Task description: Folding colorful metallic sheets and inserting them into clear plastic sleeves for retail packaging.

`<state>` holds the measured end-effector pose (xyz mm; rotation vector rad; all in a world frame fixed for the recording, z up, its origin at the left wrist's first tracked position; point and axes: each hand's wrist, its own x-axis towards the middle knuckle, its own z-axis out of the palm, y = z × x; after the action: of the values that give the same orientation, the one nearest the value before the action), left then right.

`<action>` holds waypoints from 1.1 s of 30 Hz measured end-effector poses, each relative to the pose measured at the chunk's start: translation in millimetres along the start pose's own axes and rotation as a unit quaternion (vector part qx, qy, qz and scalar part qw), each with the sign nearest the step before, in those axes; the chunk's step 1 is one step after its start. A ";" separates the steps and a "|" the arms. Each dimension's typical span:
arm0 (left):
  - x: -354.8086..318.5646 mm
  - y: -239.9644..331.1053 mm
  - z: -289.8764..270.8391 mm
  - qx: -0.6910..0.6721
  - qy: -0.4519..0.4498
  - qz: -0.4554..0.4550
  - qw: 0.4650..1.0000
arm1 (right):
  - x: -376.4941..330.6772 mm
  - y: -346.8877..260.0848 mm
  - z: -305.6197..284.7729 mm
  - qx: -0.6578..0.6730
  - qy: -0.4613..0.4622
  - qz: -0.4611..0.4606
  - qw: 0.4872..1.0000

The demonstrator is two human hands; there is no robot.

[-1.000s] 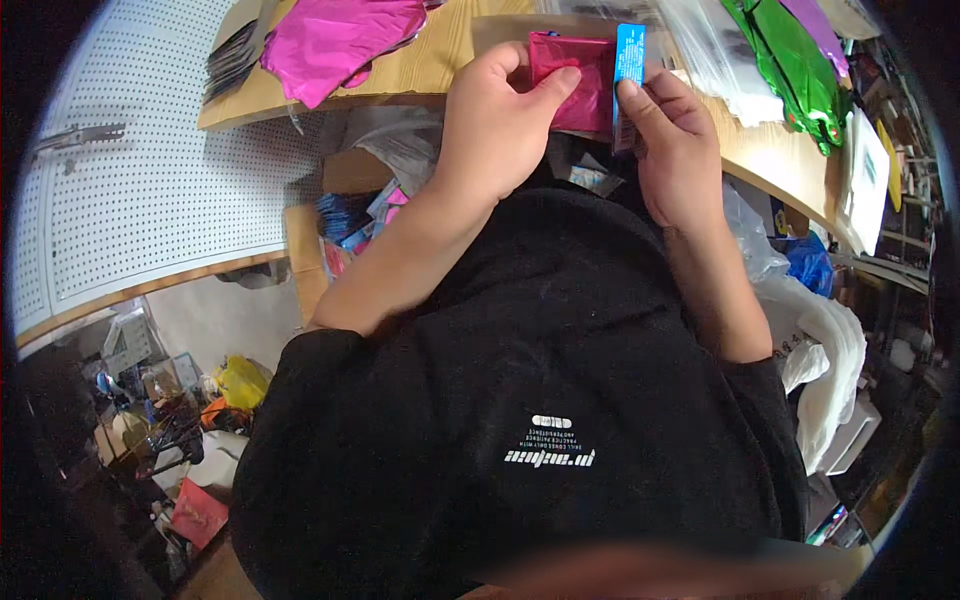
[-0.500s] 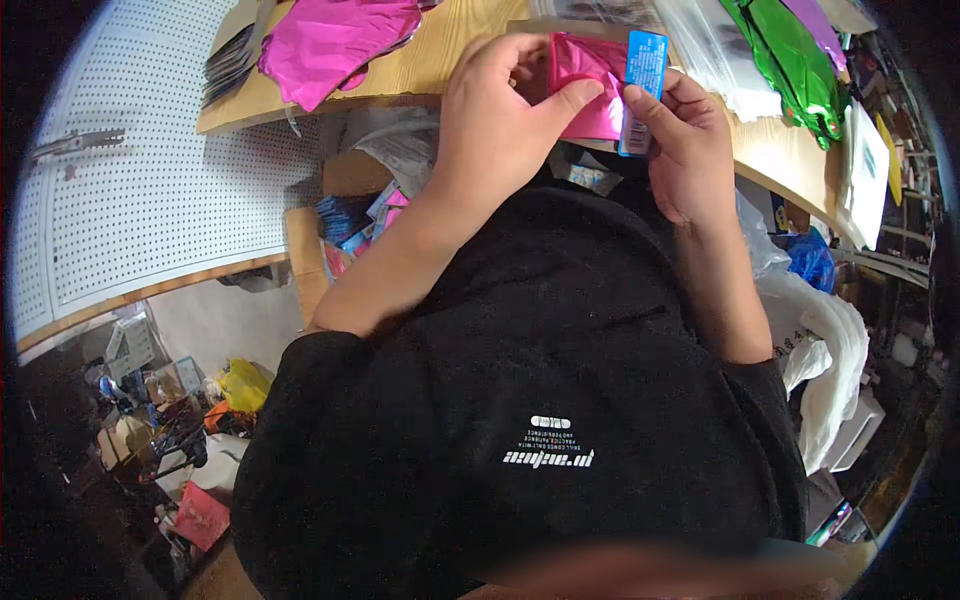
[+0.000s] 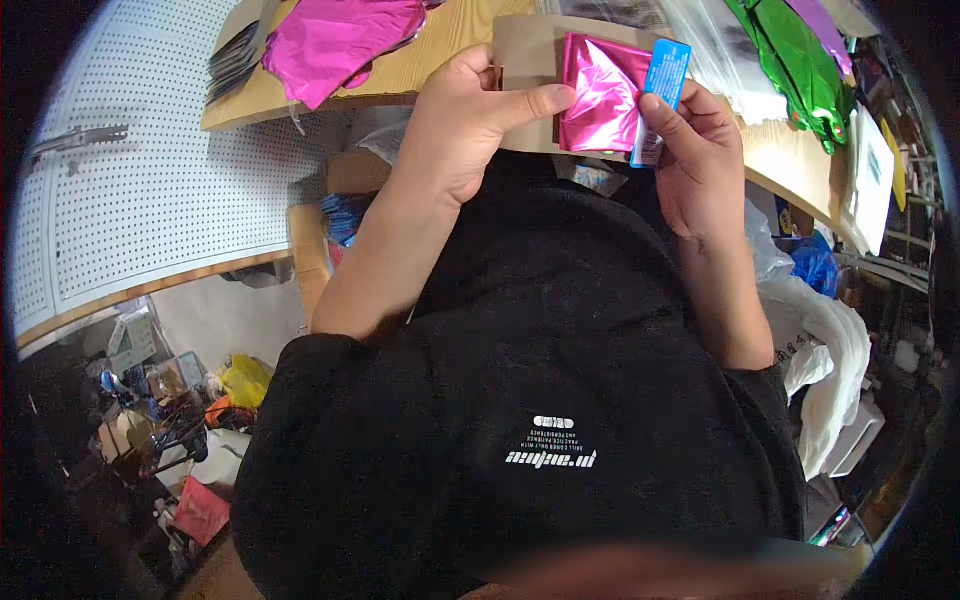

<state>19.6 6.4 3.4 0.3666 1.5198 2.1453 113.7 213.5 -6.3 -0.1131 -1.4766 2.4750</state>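
Above the bench's front edge, my left hand (image 3: pixel 455 125) is closed on a flat piece of brown cardboard (image 3: pixel 525 50). Its thumb lies across the front, with the tip at the left edge of a folded shiny pink foil piece (image 3: pixel 600 95). That foil lies against the cardboard. My right hand (image 3: pixel 705 155) pinches a narrow blue card (image 3: pixel 667 72) at the foil's right side, thumb in front and fingers behind. The fingers of my left hand are mostly hidden behind the cardboard.
Flat pink foil sheets (image 3: pixel 340 45) lie on the wooden bench (image 3: pixel 455 30) at the left. Clear plastic sleeves (image 3: pixel 720 60) and green foil (image 3: pixel 790 70) lie at the right. Below the bench, a cardboard box (image 3: pixel 308 250) stands by a perforated white panel (image 3: pixel 150 170).
My left hand has moved left, away from the foil's middle, and more brown cardboard shows behind the foil. The foil and blue card have shifted slightly right with my right hand.
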 end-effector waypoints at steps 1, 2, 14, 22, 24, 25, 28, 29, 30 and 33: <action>0.2 1.2 1.3 -0.003 -0.005 0.009 1.000 | -0.7 0.2 -0.5 0.000 0.000 -0.001 1.000; -0.9 -0.3 3.9 -0.002 -0.005 0.010 1.000 | -1.4 0.5 -1.0 0.003 0.014 0.005 1.000; -6.6 -4.6 14.6 0.180 0.024 0.050 0.982 | -5.7 1.1 -11.4 -0.071 0.024 0.070 0.995; 6.3 -14.2 -0.8 0.257 -0.043 0.009 0.965 | -10.3 10.8 -30.9 -0.093 0.031 0.069 0.993; 6.9 -13.6 -1.7 0.261 -0.051 -0.017 0.964 | -13.0 9.0 -28.3 -0.069 0.033 0.081 0.994; 7.1 -13.0 -1.2 0.269 -0.051 0.009 0.962 | -13.9 7.4 -26.2 -0.045 0.034 0.093 0.994; 5.7 -1.3 7.0 0.276 -0.058 0.046 0.958 | -15.1 -0.3 -20.8 -0.005 0.037 0.100 0.994; 5.3 2.1 9.2 0.275 -0.066 0.059 0.957 | -15.5 0.4 -23.0 -0.005 0.038 0.100 0.994; 11.9 1.8 5.0 0.275 -0.067 0.060 0.957 | -15.3 0.9 -26.0 0.006 0.038 0.088 0.995; 63.6 13.4 -29.6 0.291 0.045 0.204 0.934 | -15.4 2.3 -28.8 0.023 0.055 0.067 0.996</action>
<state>-51.6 12.4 2.1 0.8576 2.2929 1.9648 133.8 233.1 -23.2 -0.3437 -1.4083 2.5597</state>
